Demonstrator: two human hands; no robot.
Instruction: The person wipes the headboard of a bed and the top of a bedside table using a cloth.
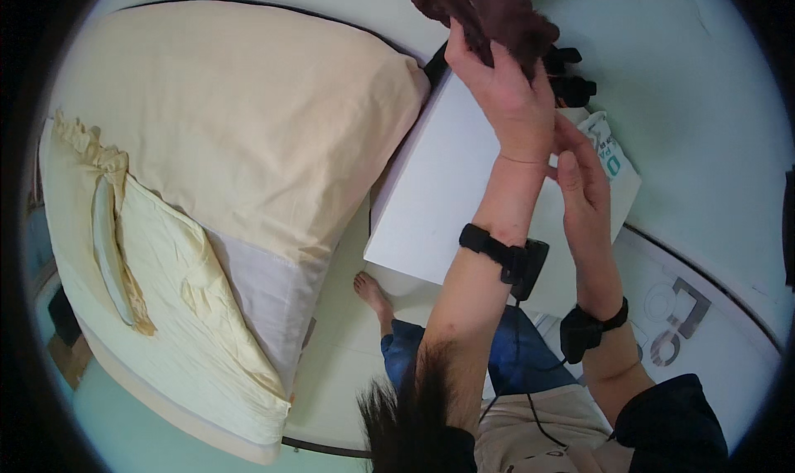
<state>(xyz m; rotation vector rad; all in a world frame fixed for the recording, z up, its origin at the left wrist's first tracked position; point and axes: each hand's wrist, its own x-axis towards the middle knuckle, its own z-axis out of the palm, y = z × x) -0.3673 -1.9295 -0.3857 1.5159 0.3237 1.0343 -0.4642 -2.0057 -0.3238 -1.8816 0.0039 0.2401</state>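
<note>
My left hand (517, 100) is raised over the far end of a white cabinet top. It is closed on a crumpled dark brown cloth (505, 22), which bunches up beyond the fingers. My right hand (586, 196) is beside the left wrist, its thumb apart from the fingers and nothing visible in it. Part of its fingers is hidden behind the left hand. The white cabinet (439, 175) stands under both hands.
To the left is a bed with a cream fitted sheet (248, 109), its elastic corner pulled back over the pale mattress (257, 295). Black objects (571, 88) and a white-and-teal packet (611, 146) lie at the cabinet's far right. A wall (696, 134) rises on the right.
</note>
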